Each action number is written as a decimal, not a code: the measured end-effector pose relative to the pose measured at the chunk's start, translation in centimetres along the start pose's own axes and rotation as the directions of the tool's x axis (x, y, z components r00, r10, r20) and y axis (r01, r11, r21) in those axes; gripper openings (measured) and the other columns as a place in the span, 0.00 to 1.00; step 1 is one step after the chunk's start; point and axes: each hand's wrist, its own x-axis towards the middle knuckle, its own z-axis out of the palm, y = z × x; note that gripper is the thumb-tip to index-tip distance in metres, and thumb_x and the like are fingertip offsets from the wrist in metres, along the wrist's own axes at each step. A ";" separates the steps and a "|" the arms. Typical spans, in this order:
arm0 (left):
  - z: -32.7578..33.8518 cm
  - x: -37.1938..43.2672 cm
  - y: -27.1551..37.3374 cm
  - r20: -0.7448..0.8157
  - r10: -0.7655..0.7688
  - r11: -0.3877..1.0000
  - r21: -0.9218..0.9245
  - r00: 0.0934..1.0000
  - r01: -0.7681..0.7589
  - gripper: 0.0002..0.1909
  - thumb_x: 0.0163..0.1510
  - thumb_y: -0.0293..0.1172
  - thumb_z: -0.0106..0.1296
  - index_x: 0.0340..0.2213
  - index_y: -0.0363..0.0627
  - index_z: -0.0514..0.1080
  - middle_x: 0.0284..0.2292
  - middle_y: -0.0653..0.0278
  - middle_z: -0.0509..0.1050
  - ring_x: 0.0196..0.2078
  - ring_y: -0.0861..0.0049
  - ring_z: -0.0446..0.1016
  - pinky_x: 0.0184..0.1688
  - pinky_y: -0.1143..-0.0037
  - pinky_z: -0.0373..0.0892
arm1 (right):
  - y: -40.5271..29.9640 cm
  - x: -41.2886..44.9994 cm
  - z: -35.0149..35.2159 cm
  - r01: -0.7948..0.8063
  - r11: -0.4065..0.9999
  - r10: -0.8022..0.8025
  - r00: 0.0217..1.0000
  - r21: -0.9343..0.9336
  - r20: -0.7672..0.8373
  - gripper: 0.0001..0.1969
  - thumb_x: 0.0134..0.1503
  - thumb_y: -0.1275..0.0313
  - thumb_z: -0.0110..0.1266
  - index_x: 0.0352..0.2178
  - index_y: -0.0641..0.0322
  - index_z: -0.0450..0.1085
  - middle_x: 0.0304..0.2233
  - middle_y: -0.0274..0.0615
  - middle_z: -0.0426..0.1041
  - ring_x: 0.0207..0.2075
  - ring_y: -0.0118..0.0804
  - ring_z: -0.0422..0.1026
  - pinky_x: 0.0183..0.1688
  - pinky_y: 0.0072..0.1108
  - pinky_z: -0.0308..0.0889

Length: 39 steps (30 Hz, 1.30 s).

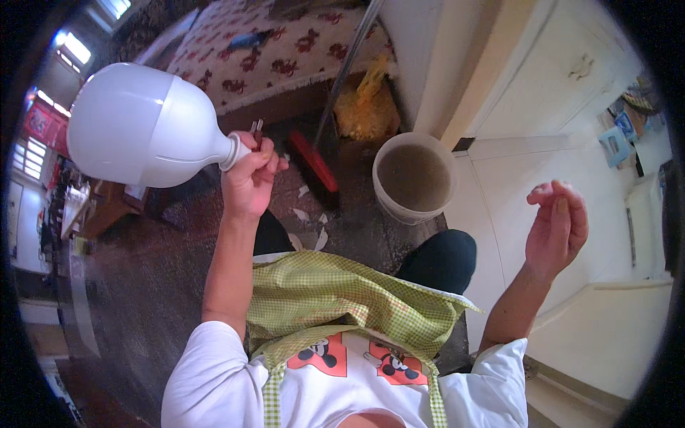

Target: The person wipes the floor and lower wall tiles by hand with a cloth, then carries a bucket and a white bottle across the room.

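At the upper left is a large white light bulb, tilted sideways with its wide dome away from me. My left hand grips it by the narrow base. A small brown plug-like piece with metal prongs shows between the fingers of that hand. On the right, my right hand is raised over the pale tiled floor, thumb pressed against the curled fingers, with nothing visible in it. Between the hands, a white plastic bucket holds murky brownish liquid.
A red-headed broom stands left of the bucket. White fragments lie on the dark floor. Behind are a yellowish bundle and a patterned cloth. A cream doorframe rises behind the bucket.
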 end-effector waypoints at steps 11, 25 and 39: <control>-6.0 1.6 -2.0 -0.272 -0.015 0.992 -0.128 0.962 -0.020 0.12 0.43 0.16 0.44 0.28 0.49 0.59 0.24 0.63 0.63 0.25 0.76 0.63 0.35 0.67 0.65 | 9.6 -1.8 12.0 -0.518 0.784 0.590 0.794 -0.342 0.149 0.06 0.46 0.82 0.44 0.27 0.71 0.68 0.21 0.46 0.69 0.20 0.30 0.68 0.23 0.16 0.63; -8.0 -1.9 1.7 -0.766 -0.125 0.962 0.060 0.630 0.265 0.14 0.38 0.16 0.48 0.27 0.47 0.59 0.23 0.64 0.62 0.25 0.76 0.63 0.32 0.68 0.66 | 14.7 -2.8 18.6 -0.378 0.672 0.736 0.431 -0.636 0.522 0.06 0.44 0.79 0.49 0.27 0.64 0.69 0.20 0.44 0.70 0.20 0.38 0.68 0.23 0.21 0.63; 3.6 -4.9 28.9 -0.833 -0.011 0.945 0.173 0.554 0.279 0.11 0.44 0.15 0.45 0.25 0.47 0.58 0.22 0.66 0.62 0.19 0.78 0.62 0.25 0.72 0.66 | 1.9 15.0 23.7 -0.365 0.656 0.727 0.541 -0.660 0.423 0.05 0.46 0.73 0.53 0.25 0.63 0.70 0.20 0.43 0.70 0.21 0.31 0.68 0.26 0.21 0.63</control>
